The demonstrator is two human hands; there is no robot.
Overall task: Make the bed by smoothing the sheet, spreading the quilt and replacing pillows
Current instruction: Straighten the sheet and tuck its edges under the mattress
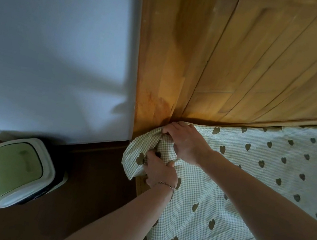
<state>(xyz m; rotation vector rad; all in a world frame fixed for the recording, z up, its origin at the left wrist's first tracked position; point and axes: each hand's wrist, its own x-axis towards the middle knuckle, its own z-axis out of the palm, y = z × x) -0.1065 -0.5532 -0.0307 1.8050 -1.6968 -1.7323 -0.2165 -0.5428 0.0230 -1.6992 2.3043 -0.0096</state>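
Where both hands grip, sheet (225, 191) hides fingertips.

Sheet (246, 184): checked, heart-printed, spread below the wooden headboard (264, 63).
Left hand (161, 172): gripping the sheet's loose corner, just under the headboard's left end.
Right hand (186, 142): clutching the same corner, against the headboard's base.
Bin (16, 172): green-lidded, on the floor, left of the headboard.

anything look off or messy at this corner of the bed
Yes: the corner of the sheet is bunched into a loose flap hanging past the mattress edge beside the wooden headboard, not yet flat. The left hand and right hand both grip it. Nothing looks spilled or damaged.
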